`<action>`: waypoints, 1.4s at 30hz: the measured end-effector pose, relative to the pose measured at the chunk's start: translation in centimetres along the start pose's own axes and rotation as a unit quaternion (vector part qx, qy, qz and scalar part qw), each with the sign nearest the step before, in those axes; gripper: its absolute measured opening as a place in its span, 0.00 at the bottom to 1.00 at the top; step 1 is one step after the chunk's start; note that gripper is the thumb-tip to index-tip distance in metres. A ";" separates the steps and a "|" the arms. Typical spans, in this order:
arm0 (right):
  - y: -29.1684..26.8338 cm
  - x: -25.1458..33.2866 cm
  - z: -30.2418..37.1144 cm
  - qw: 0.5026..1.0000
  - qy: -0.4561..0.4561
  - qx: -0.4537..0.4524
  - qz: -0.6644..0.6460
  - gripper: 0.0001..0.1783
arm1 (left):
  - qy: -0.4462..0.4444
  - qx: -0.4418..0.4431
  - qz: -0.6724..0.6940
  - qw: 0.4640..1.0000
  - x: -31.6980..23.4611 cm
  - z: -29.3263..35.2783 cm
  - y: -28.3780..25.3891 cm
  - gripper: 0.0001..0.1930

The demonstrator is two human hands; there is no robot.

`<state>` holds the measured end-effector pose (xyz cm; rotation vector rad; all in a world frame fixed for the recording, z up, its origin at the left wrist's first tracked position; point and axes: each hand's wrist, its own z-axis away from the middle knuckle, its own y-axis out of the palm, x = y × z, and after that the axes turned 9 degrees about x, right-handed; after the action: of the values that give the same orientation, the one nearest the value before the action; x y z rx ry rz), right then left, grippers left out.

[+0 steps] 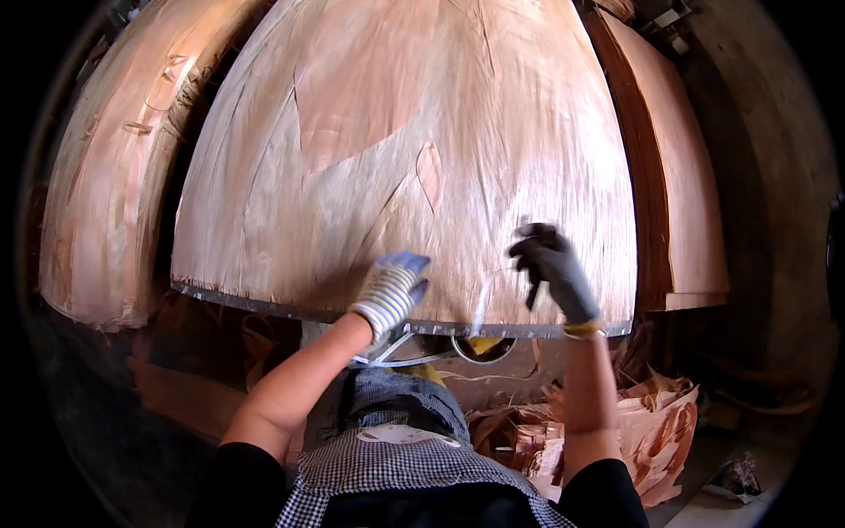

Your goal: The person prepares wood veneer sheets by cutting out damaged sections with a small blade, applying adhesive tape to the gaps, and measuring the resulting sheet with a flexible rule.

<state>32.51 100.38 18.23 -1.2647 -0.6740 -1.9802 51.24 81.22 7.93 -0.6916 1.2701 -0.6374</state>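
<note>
A wide sheet of pale wood veneer [387, 202] lies before me, with a pointed slit and a darker patch in its surface. My left hand [392, 286], in a striped knit glove with bluish fingers, rests near the front edge, fingers stretched out over the sheet. To the right, my right hand [550, 264] in a dark grey glove is above the veneer, its fingers smeared by motion. A thin whitish strip [482, 304] curves up from the front edge towards those fingers; whether they grip it cannot be made out.
A round ring-shaped thing [484, 349] with yellow inside sits under the front edge. Other veneer stacks stand at the left [101, 211] and right [673, 176]. Torn veneer scraps [656, 427] are heaped low on the right. A crumpled wrapper [735, 480] lies on the floor.
</note>
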 end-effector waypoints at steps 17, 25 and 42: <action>5.7 -5.6 -21.0 0.974 0.119 0.017 0.192 0.14 | 0.013 -0.141 -0.183 0.973 9.0 -12.5 -0.5 0.28; 3.0 -9.8 -18.0 0.916 0.093 -0.114 0.373 0.14 | -0.029 -0.122 -0.172 0.977 8.2 -13.3 -0.3 0.23; -1.1 -4.0 -21.1 0.970 0.132 0.009 0.206 0.12 | 0.007 -0.173 -0.041 0.984 7.1 -15.0 -2.4 0.18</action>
<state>21.00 86.85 6.19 -1.0074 -0.2712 -1.7446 37.72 72.61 3.02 -1.0316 1.3864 -0.4929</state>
